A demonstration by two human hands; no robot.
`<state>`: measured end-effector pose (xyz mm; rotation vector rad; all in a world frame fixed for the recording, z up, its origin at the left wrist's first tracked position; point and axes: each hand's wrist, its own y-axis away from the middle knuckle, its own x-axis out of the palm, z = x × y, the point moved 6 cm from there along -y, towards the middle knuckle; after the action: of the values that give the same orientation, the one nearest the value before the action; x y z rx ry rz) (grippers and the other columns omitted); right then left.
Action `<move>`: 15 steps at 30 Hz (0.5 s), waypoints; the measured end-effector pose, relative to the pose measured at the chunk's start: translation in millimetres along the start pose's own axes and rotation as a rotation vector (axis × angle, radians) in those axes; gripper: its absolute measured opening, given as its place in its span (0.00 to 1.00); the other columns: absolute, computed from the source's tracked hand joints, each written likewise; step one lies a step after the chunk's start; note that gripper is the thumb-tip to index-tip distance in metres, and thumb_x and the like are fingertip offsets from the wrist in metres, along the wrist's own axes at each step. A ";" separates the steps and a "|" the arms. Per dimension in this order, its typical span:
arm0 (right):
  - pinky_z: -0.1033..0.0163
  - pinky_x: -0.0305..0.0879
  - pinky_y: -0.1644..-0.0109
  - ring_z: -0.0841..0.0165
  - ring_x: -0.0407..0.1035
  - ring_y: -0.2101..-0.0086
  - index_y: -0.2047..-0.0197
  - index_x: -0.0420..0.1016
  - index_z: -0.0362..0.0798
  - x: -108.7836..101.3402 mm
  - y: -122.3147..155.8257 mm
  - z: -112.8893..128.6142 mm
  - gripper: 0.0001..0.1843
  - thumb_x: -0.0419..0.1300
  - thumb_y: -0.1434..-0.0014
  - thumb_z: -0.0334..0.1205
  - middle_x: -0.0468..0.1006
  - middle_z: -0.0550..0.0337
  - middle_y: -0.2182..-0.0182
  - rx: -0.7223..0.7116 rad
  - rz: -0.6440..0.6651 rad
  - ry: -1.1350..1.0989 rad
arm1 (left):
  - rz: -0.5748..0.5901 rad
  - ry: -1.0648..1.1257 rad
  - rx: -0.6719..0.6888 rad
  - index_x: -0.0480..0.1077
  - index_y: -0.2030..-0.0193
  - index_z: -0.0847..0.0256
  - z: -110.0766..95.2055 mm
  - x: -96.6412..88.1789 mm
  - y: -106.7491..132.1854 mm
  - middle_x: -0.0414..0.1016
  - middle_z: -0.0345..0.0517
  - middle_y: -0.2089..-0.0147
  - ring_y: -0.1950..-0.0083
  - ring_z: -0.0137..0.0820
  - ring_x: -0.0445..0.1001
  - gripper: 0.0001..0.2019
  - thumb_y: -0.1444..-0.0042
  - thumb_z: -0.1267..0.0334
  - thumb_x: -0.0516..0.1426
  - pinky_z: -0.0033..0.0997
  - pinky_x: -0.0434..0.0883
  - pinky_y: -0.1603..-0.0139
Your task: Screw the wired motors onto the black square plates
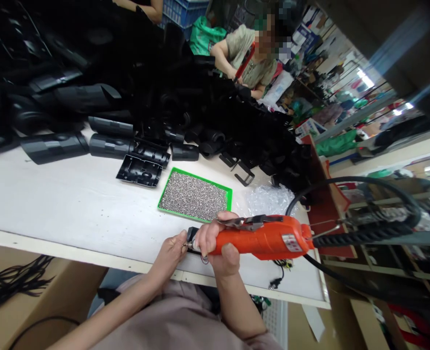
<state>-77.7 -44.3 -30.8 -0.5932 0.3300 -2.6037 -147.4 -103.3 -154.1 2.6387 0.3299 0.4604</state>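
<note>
My right hand is wrapped round an orange electric screwdriver, which lies nearly level with its tip pointing left. At that tip, my left hand has its fingers pinched together beside a small black plastic part. Whether the left fingers grip the part, a screw or the bit is too small to make out. Just beyond both hands lies a green tray filled with small silvery screws.
Black plastic housings are heaped along the table's far side. Clear plastic bags lie right of the tray. A black cable runs from the screwdriver to the right. Across the heap sits a person holding a red tool.
</note>
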 end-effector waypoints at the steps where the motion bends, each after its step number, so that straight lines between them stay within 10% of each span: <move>1: 0.57 0.69 0.76 0.73 0.50 0.88 0.53 0.63 0.56 0.2 -0.6 0.9 0.22 0.60 0.44 0.59 0.60 0.75 0.84 0.008 0.003 0.009 | 0.012 -0.055 0.029 0.51 0.86 0.56 -3.8 -1.7 0.7 0.46 0.33 0.86 0.82 0.25 0.45 0.34 0.51 0.26 0.47 0.29 0.48 0.79; 8: 0.64 0.63 0.80 0.73 0.54 0.88 0.52 0.66 0.59 -17.1 -14.0 30.0 0.19 0.60 0.43 0.58 0.59 0.74 0.85 -0.119 -0.030 0.061 | -0.327 -1.100 0.690 0.74 0.50 0.58 -93.7 -33.9 -33.9 0.78 0.51 0.59 0.61 0.40 0.73 0.18 0.37 0.52 0.50 0.35 0.65 0.62; 15: 0.62 0.64 0.78 0.72 0.57 0.86 0.50 0.65 0.54 -34.5 -8.5 -7.9 0.22 0.62 0.44 0.55 0.62 0.72 0.83 0.000 -0.003 0.077 | -0.167 -1.461 0.808 0.77 0.68 0.59 -109.8 -12.9 -101.8 0.78 0.49 0.64 0.57 0.43 0.71 0.08 0.43 0.58 0.61 0.42 0.61 0.54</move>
<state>-56.6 -19.6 -47.1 -0.4939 0.3534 -2.6345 -215.6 23.5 -111.1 2.7482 0.2280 -1.9078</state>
